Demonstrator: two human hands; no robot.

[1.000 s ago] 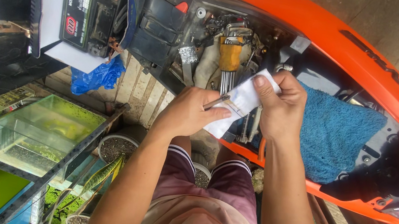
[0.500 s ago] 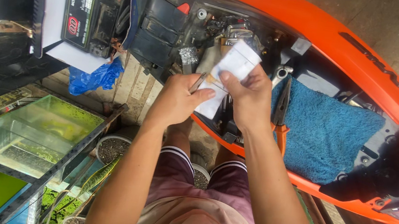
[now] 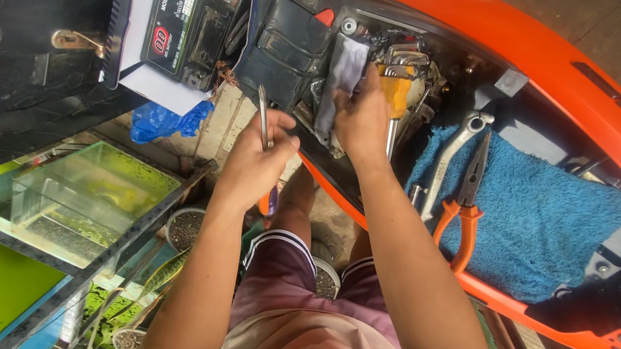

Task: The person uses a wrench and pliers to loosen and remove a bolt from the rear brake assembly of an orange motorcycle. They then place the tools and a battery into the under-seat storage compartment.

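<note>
My right hand (image 3: 364, 116) presses a flat grey plastic packet (image 3: 343, 75) into the open compartment of an orange scooter body (image 3: 551, 46). My left hand (image 3: 256, 161) grips a screwdriver (image 3: 264, 124) with a metal shaft pointing up and an orange handle below my fist. The black parts of the compartment (image 3: 287, 51) lie just beyond both hands. My knees and striped shorts are below.
A black battery (image 3: 188, 14) sits in its box at upper left. A blue towel (image 3: 537, 212) in the scooter tray carries orange-handled pliers (image 3: 468, 195) and a metal lever (image 3: 453, 157). A glass tank (image 3: 84, 193), plant pots and a blue bag (image 3: 166, 119) lie at left.
Both hands moved up from in front of my body to the scooter compartment. The packet, held by both hands before, is now in my right hand alone; the left hand holds the screwdriver apart.
</note>
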